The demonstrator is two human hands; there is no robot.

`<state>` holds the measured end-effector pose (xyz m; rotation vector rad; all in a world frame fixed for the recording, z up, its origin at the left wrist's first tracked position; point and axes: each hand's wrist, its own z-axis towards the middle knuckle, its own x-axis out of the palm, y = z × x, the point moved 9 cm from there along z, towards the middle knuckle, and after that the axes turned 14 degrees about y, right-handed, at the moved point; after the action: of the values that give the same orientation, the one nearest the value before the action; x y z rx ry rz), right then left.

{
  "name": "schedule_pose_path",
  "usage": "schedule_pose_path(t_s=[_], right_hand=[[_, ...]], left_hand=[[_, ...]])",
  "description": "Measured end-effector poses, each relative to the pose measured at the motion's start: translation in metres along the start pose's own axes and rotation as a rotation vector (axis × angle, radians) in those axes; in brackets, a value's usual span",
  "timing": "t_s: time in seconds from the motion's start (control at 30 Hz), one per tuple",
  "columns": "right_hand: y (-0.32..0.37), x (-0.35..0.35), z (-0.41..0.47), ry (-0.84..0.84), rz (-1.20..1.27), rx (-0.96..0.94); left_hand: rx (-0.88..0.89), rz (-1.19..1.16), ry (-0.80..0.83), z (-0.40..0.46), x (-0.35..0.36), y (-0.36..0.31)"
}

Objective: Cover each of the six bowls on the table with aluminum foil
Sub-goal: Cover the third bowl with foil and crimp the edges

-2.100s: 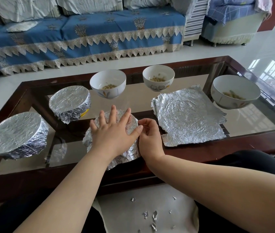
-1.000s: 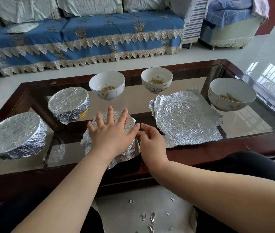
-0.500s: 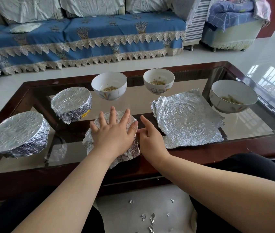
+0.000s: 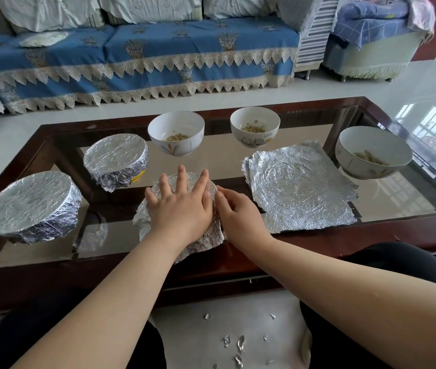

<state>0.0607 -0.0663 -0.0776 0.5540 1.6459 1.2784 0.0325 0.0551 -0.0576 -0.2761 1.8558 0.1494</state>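
- The left hand [image 4: 180, 209] lies flat, fingers spread wide, on top of the third foil-wrapped bowl [image 4: 211, 233], which sits at the near middle of the dark-framed glass tabletop [image 4: 227, 161].
- The right hand [image 4: 240, 211] sits against that bowl's right flank with its fingers bent onto the foil rim. I cannot tell whether it pinches the foil or only presses it.
- Two silver foil-covered bowls, one at far left [image 4: 29, 206] and one behind-left [image 4: 117, 159] of the held bowl, look finished.
- Three white ceramic bowls holding yellowish food are uncovered: two behind the held bowl [image 4: 175, 131] [image 4: 255, 129] and one far to its right [image 4: 372, 151].
- Risk: the thin foil could tear if the crimping fingers pull hard. Shreds on the floor [image 4: 239, 344] suggest it rips easily.
- Risk: the held bowl sits close to the tabletop's near wooden edge, so a sideways shove could slide it towards the person's lap.
- Room: the stack of crinkled flat foil sheets [image 4: 299, 187] lies just right of the held bowl. Bare glass between it and the rear bowls gives room to draw the next bowl forward.
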Motion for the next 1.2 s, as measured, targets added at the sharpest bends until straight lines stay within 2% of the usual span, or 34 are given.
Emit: schedule_pose_path(t_s=[0.2,0.37,0.47,0.6,0.77,1.07,1.2], right_hand=[[-0.001,0.000,0.009,0.024,-0.065,0.004],[0.007,-0.013,0.028,0.085,-0.195,0.017],[0.005,-0.018,0.031,0.059,-0.113,0.017],[-0.007,-0.018,0.025,-0.015,-0.007,0.060],[-0.012,-0.009,0.012,-0.013,0.034,0.023],[-0.014,-0.007,0.008,-0.039,0.200,-0.036],[-0.018,-0.005,0.007,-0.076,0.251,-0.044]], left_hand=[[-0.048,-0.027,0.034,-0.002,-0.001,0.001],[-0.061,-0.161,0.104,-0.007,-0.010,0.012],[-0.064,-0.059,0.105,-0.016,-0.015,0.018],[-0.081,0.086,0.022,-0.021,-0.021,0.021],[-0.069,0.171,-0.011,-0.019,-0.015,0.018],[0.213,0.087,0.078,-0.003,-0.003,0.005],[0.251,0.067,0.099,0.002,0.002,0.003]])
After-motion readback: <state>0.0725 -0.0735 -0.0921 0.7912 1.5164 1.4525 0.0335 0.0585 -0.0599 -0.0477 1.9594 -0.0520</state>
